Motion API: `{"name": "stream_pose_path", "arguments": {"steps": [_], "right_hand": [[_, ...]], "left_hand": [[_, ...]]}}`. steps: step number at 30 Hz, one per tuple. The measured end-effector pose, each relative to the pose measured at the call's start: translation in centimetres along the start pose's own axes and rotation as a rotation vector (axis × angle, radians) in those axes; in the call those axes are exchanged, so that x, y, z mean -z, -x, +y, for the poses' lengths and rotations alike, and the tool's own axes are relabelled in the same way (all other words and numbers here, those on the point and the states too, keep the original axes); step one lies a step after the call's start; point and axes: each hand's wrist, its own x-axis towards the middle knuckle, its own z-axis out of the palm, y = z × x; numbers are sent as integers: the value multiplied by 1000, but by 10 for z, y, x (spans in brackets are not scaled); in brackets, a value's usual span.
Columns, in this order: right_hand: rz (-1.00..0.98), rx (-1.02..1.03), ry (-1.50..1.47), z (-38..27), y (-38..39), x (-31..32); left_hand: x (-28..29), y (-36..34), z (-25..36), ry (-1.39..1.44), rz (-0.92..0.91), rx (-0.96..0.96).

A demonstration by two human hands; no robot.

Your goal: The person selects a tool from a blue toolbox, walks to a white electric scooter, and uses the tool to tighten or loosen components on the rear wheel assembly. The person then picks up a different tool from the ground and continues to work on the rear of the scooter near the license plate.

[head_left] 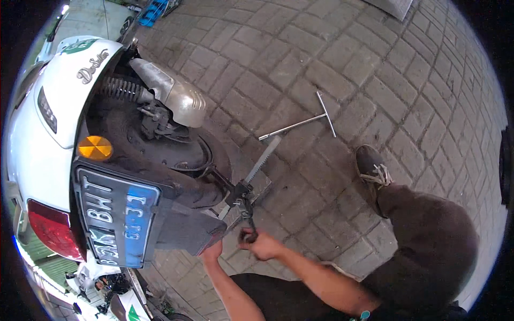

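A metal tool with a toothed bar and a dark sliding head is set against the scooter's rear wheel. My right hand is closed around the dark handle at its near end. Just left of it, my left hand is up against the lower edge of the grey mudguard flap. The flap hides those fingers, so I cannot see what they hold. A silver T-handle wrench lies on the paving, beyond both hands.
The white scooter fills the left side, its number plate and orange reflector facing me. A metal exhaust cover sticks out above the tyre. My shoe rests on the brick paving at right. Other scooters stand at lower left.
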Motion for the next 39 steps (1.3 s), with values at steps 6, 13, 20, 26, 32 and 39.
{"name": "stream_pose_path", "arguments": {"steps": [6, 13, 20, 26, 32, 39], "right_hand": [[-278, -94, 200, -74, 52, 147], [-186, -7, 50, -66, 65, 125], [159, 81, 212, -55, 64, 92], [359, 96, -6, -17, 46, 40], [701, 256, 27, 9, 14, -21], [794, 312, 24, 39, -28, -39]], "left_hand": [[31, -12, 40, 208, 18, 195], [18, -13, 38, 240, 67, 166], [43, -14, 58, 362, 19, 286], [26, -11, 44, 227, 96, 148], [39, -21, 57, 336, 51, 110], [32, -20, 51, 302, 7, 123]]}}
